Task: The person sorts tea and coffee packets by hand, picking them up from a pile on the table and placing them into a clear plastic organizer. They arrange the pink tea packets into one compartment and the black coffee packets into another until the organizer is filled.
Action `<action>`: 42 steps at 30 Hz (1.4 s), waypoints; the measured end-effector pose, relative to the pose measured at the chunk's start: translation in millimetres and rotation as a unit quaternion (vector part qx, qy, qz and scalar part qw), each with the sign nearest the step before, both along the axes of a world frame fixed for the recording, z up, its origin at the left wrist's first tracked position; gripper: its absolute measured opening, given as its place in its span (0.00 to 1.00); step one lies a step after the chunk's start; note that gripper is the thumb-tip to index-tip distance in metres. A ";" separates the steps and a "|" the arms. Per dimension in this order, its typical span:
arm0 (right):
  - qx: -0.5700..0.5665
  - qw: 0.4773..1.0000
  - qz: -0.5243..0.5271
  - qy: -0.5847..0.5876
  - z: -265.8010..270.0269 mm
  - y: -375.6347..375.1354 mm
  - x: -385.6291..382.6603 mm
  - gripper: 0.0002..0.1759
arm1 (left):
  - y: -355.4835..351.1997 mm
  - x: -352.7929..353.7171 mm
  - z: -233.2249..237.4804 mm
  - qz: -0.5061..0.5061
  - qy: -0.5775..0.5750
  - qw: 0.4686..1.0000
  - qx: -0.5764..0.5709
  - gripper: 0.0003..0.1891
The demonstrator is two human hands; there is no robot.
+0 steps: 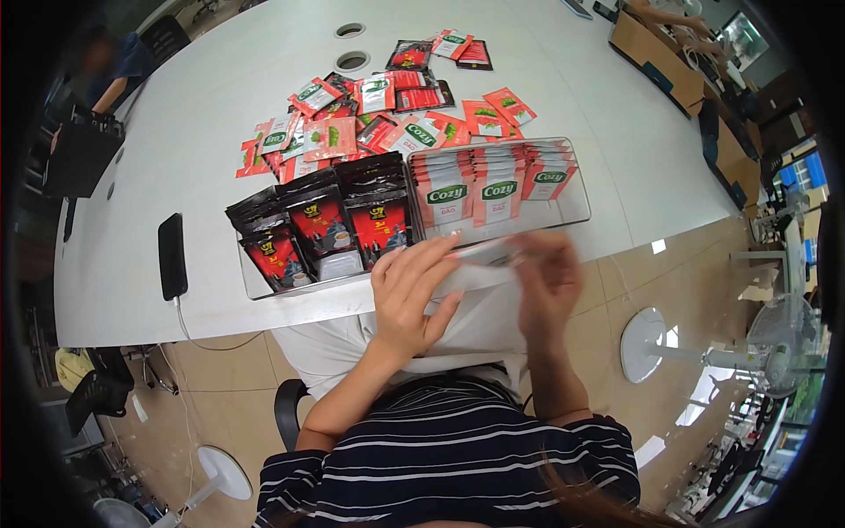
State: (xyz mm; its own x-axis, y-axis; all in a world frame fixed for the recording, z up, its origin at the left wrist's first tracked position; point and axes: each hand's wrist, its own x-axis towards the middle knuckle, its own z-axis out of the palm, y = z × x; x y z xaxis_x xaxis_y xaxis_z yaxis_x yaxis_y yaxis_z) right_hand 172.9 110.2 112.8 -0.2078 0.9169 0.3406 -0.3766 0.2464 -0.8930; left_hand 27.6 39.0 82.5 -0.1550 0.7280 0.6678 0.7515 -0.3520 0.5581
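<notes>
Left hand point(409, 295): palm down, fingers extended and slightly spread, forearm angled up from the elbow. Right hand point(547, 275): just beside it, raised, blurred, fingers curled toward the left fingertips. Both elbows bent.

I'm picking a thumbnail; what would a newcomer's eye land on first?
Probably the bright heap of pink, red and black sachets on the white table. Then the rows packed behind clear walls, nearer the camera: black-and-red packets left, pink Cozy sachets right. Last, the right hand, blurred near the table's edge.
</notes>
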 end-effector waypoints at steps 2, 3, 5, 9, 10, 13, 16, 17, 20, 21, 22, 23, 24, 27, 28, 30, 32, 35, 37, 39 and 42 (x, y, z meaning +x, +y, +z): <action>0.060 0.993 -0.088 -0.046 4.3 23.0 19.4 0.10 | 3.0 3.4 -1.9 0.043 0.079 0.996 -0.023 0.17; 0.149 0.979 -0.107 -0.084 14.5 35.7 28.6 0.10 | 3.3 4.7 -6.9 0.058 0.101 0.993 -0.021 0.20; 0.336 0.857 -0.202 -0.336 34.3 59.8 44.5 0.12 | 4.9 6.9 -15.9 0.087 0.137 0.987 -0.006 0.19; 0.432 0.701 -0.077 -0.562 37.0 99.1 69.5 0.19 | 9.4 10.0 -22.8 0.117 0.155 0.981 0.017 0.19; 0.429 0.684 -0.071 -0.586 35.1 104.6 68.3 0.22 | 9.9 10.4 -23.4 0.118 0.155 0.981 0.018 0.19; 0.442 0.645 -0.072 -0.620 37.5 113.5 53.9 0.31 | 10.2 9.9 -24.8 0.123 0.161 0.979 0.024 0.19; 0.475 0.634 -0.088 -0.604 45.4 119.5 44.7 0.39 | 9.5 9.7 -25.3 0.126 0.168 0.977 0.026 0.20; 0.476 0.630 -0.080 -0.609 47.1 122.5 42.4 0.41 | 9.7 10.0 -24.8 0.127 0.169 0.977 0.027 0.20; 0.492 0.615 -0.053 -0.614 45.3 132.3 40.2 0.44 | 9.4 9.5 -24.4 0.125 0.170 0.977 0.030 0.21; 0.500 0.609 -0.043 -0.615 44.1 135.1 41.0 0.44 | 9.4 9.4 -24.8 0.125 0.170 0.977 0.031 0.21; 0.503 0.604 -0.043 -0.617 44.3 136.3 41.0 0.45 | 9.6 9.1 -24.8 0.124 0.170 0.977 0.031 0.21; 0.506 0.599 -0.042 -0.619 44.6 137.1 40.6 0.45 | 9.7 9.0 -24.9 0.123 0.170 0.977 0.032 0.21; 0.510 0.594 -0.040 -0.621 44.9 137.6 39.6 0.45 | 9.5 9.1 -25.0 0.124 0.169 0.977 0.032 0.22; 0.505 0.581 -0.051 -0.636 46.1 137.5 35.6 0.45 | 8.5 9.0 -25.8 0.127 0.176 0.976 0.032 0.21; 0.504 0.585 -0.050 -0.634 46.2 138.3 35.0 0.45 | 8.7 9.1 -25.9 0.129 0.177 0.975 0.032 0.21; 0.501 0.592 -0.049 -0.629 45.8 139.6 34.3 0.46 | 8.3 9.1 -25.0 0.129 0.176 0.975 0.032 0.21; 0.498 0.590 -0.046 -0.634 46.4 138.9 34.6 0.46 | 8.3 8.8 -24.5 0.128 0.175 0.976 0.033 0.21; 0.491 0.599 -0.037 -0.631 48.8 136.0 34.6 0.46 | 8.1 8.8 -24.7 0.126 0.172 0.976 0.033 0.20; 0.484 0.626 -0.034 -0.610 55.0 128.8 33.3 0.45 | 7.5 7.8 -23.7 0.121 0.171 0.977 0.030 0.20; 0.475 0.669 -0.033 -0.571 71.3 115.6 31.6 0.42 | 7.7 7.3 -22.7 0.119 0.166 0.979 0.028 0.20; 0.488 0.743 -0.046 -0.456 100.9 90.8 29.6 0.34 | 6.0 8.6 -20.0 0.103 0.137 0.985 0.024 0.19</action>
State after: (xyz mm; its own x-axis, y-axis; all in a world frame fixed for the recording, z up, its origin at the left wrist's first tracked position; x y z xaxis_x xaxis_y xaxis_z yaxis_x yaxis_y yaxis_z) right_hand 202.5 201.1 213.7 -0.7120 0.3505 0.6085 0.3333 0.9314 -0.1466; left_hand 36.2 45.0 62.5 -0.1052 0.6661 0.7384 0.9302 -0.1966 0.3099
